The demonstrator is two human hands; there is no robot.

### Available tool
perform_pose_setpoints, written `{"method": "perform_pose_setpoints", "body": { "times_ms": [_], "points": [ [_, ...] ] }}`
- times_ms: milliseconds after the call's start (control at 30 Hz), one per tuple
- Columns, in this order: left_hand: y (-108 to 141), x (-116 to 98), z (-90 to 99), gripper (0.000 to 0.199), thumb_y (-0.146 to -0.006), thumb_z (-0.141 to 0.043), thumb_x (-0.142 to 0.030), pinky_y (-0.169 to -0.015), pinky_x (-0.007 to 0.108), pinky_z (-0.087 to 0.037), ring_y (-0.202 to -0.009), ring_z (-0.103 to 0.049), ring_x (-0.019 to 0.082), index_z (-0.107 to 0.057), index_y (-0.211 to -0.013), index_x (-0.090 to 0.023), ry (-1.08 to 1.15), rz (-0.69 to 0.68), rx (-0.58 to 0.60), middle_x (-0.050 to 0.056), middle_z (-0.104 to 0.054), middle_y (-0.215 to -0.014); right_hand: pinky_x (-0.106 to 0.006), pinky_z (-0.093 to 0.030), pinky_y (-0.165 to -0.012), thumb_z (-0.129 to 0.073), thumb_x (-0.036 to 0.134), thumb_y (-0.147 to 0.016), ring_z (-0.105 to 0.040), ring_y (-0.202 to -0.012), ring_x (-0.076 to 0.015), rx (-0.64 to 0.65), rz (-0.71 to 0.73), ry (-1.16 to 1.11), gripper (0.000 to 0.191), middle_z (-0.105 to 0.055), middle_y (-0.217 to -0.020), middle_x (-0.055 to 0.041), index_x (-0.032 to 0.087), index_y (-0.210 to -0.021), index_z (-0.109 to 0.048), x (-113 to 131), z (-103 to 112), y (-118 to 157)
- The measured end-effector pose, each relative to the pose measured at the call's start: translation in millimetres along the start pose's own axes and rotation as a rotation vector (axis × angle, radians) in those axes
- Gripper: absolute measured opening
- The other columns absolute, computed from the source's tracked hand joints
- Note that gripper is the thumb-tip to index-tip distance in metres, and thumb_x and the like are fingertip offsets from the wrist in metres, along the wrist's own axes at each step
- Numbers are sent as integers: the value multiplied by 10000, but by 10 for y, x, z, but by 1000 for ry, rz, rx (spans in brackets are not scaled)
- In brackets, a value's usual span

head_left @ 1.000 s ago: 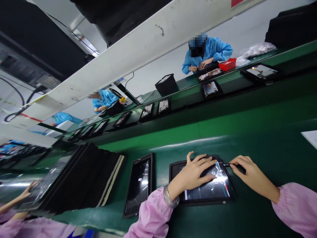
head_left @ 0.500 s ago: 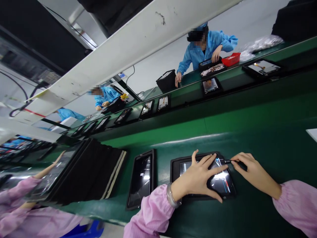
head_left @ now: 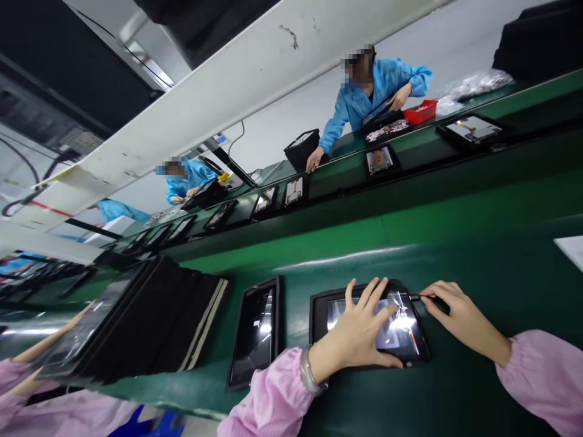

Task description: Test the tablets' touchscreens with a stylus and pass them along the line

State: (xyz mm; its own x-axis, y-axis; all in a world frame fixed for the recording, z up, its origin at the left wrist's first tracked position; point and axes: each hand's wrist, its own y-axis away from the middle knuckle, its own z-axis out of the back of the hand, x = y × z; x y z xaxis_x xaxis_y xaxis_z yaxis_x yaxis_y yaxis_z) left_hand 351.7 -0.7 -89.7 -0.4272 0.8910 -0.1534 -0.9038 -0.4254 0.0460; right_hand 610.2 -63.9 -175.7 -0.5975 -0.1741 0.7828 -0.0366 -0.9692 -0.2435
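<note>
left hand (head_left: 359, 331) flat on tablet (head_left: 412, 349) | right hand (head_left: 455, 312) pinches thin tool (head_left: 416, 297), pointing left at tablet corner

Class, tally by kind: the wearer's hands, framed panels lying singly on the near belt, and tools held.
Hands: 2, left hand and right hand
Framed panels: 2, pressed panel and spare panel
Tools: 1, thin tool
Total: 5

A long green table (head_left: 455, 230) runs across the room. A big white beam (head_left: 237, 91) hangs above it. Behind is a plain white wall (head_left: 291, 121). Light shines on the green top.
</note>
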Motion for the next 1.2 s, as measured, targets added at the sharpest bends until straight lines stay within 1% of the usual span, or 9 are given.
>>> {"method": "perform_pose_setpoints", "body": {
  "times_ms": [67, 133, 300, 467, 800, 900, 1033, 1100, 1200],
  "points": [
    [1, 3, -20, 1037, -771, -528, -860, -1175, 748, -70, -1525, -223, 413, -330, -1546, -201, 44, 29, 9, 221, -216, -1658, -455, -479, -838, -511, 347, -976, -596, -950, -311, 3, -4, 1, 163, -671, -928, -42, 279, -913, -646, 10, 6, -2],
    [4, 7, -27, 1035, -785, -521, -852, -1181, 740, -50, -1513, -267, 389, -265, -1578, -238, 94, 44, 20, 198, -280, -1642, -460, -478, -839, -506, 345, -978, -591, -953, -313, 8, -6, -3, 167, -670, -926, -43, 279, -916, -645, 19, 11, -3],
    [14, 15, -24, 872, -825, -511, -818, -1184, 724, -31, -1470, -355, 365, -405, -1502, -278, 144, 47, 15, 177, -351, -1613, -464, -479, -835, -512, 348, -975, -582, -957, -315, 7, -12, -15, 160, -666, -923, -44, 278, -926, -647, 16, 9, -3],
    [26, 16, -46, 865, -815, -494, -840, -1169, 734, -85, -1464, -359, 372, -440, -1471, -279, 139, 54, 11, 161, -343, -1620, -457, -479, -837, -507, 348, -979, -584, -956, -311, -3, -6, -17, 169, -667, -924, -48, 270, -922, -646, 22, 7, -5],
    [39, 35, -53, 907, -791, -520, -851, -1165, 738, -67, -1496, -302, 371, -413, -1497, -292, 168, 67, 60, 156, -285, -1650, -452, -452, -850, -499, 335, -1007, -554, -983, -310, 28, -1, -46, 178, -658, -958, -56, 247, -980, -651, 30, 15, 6],
    [48, 45, -21, 887, -802, -561, -804, -1140, 773, -63, -1507, -278, 389, -373, -1523, -323, 192, 67, 119, 145, -234, -1670, -444, -425, -880, -520, 309, -1035, -554, -1001, -297, 40, 38, -46, 150, -663, -999, -53, 249, -1051, -656, 41, 18, 10],
    [68, 120, -6, 867, -815, -598, -736, -1143, 770, -45, -1513, -274, 397, -327, -1551, -367, 188, 42, 131, 134, -220, -1675, -420, -378, -885, -540, 227, -1065, -573, -953, -258, 86, 123, -15, 134, -667, -954, -32, 220, -983, -646, 88, 64, -63],
    [72, 196, -64, 901, -786, -630, -743, -1131, 777, -87, -1489, -318, 422, -330, -1552, -376, 164, 6, 136, 149, -228, -1668, -402, -364, -888, -592, 188, -1046, -582, -929, -233, 102, 156, 8, 123, -671, -915, -9, 213, -939, -648, 104, 110, -121],
    [74, 309, -249, 871, -786, -676, -691, -1084, 744, -245, -1424, -425, 438, -377, -1537, -365, 64, -48, 112, 193, -278, -1634, -395, -340, -906, -672, 150, -995, -585, -922, -215, 94, 184, 50, 131, -678, -879, 15, 213, -881, -664, 112, 163, -167]
  ]
}}
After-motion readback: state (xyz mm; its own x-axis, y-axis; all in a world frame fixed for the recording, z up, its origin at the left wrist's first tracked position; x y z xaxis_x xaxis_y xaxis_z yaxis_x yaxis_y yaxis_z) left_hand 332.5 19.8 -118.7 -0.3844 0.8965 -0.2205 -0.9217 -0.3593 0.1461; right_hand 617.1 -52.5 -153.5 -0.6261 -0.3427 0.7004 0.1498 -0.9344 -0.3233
